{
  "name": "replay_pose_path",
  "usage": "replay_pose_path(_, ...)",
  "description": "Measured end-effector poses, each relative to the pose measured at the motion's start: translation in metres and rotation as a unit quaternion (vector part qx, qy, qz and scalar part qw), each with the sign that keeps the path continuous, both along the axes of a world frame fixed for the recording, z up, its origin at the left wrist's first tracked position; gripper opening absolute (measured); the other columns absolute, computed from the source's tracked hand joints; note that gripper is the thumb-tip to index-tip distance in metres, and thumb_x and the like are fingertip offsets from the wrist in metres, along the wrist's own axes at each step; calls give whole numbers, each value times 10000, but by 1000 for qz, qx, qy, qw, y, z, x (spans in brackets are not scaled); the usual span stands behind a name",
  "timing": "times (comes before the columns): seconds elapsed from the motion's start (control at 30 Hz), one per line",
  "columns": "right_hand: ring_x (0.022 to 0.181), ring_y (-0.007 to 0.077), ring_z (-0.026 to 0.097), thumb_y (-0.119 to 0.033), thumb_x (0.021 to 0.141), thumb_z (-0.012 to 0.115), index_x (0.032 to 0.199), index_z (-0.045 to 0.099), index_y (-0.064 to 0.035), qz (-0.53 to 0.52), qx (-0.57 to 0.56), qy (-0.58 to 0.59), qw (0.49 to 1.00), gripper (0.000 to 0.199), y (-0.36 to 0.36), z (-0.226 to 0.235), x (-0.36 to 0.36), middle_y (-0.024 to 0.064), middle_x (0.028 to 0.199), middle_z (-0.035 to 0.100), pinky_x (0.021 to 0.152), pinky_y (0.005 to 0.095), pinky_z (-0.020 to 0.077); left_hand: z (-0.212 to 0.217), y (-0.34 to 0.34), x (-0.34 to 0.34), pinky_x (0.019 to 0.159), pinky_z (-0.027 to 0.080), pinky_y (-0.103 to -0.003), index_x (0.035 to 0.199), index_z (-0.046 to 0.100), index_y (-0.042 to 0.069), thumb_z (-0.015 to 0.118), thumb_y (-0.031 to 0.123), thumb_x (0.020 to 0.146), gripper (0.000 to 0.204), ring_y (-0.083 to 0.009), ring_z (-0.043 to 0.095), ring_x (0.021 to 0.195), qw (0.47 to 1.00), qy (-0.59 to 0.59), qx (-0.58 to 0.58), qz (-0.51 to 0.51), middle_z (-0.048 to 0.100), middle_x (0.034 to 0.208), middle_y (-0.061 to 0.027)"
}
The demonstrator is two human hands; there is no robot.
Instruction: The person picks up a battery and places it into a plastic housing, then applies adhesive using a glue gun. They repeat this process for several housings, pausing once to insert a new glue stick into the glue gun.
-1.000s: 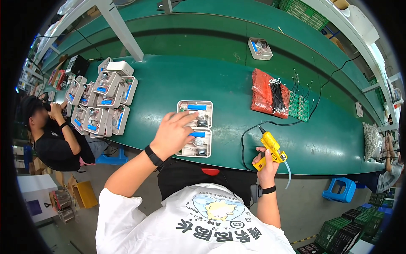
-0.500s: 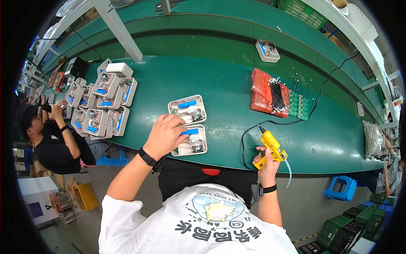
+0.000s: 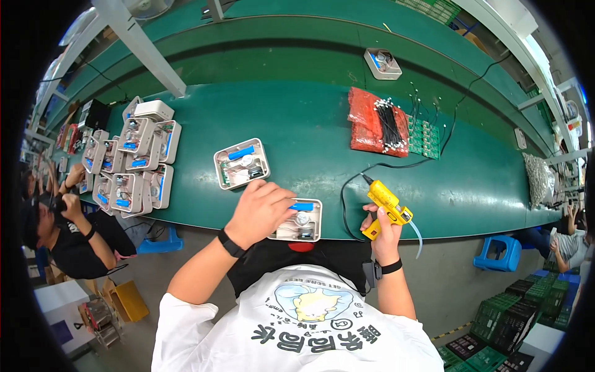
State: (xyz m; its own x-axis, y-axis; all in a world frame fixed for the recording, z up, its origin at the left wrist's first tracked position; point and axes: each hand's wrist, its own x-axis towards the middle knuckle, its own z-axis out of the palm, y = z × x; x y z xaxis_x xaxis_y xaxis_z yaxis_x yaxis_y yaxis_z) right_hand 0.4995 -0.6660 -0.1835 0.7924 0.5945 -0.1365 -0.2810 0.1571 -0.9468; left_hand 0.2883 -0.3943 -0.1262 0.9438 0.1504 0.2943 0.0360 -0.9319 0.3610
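L hand [image 3: 263, 212] at white housing [image 3: 320, 221], bottom ctr, can't tell if gripping; R hand [image 3: 385, 232] grasps yellow hot-glue gun [image 3: 387, 199], ctr-right, whose looped cord [image 3: 396, 165] could snag & jerk it.

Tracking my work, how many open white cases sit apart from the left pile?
3: near case partly under your left hand, middle case just beyond it, far case on the green strip. Others may be hidden; a pale item far right is unclear.
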Motion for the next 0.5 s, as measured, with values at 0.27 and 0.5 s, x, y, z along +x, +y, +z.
replay_pose_path(0.27, 786, 154, 718, -199, 1102, 707, 1299, 722, 0, 172, -171, 3, 970, 281, -6, 60, -31, 102, 1096, 787, 702, 326, 600, -59, -45, 3, 959, 577, -400, 1279, 593, 23, 720, 157, 1101, 257, -229, 721, 1042, 880, -180, -394, 196, 777, 1183, -150)
replay_pose_path(0.5, 867, 305, 761, -196, 1063, 737, 1274, 760, 2, 252, -220, -250, 909, 291, 41, 71, -40, 150, 1063, 797, 768, 401, 597, -86, -57, -4, 869, 620, -355, 1420, 389, 10, 565, 136, 1168, 333, -208, 714, 987, 844, -288, -432, 137, 694, 1196, -208)
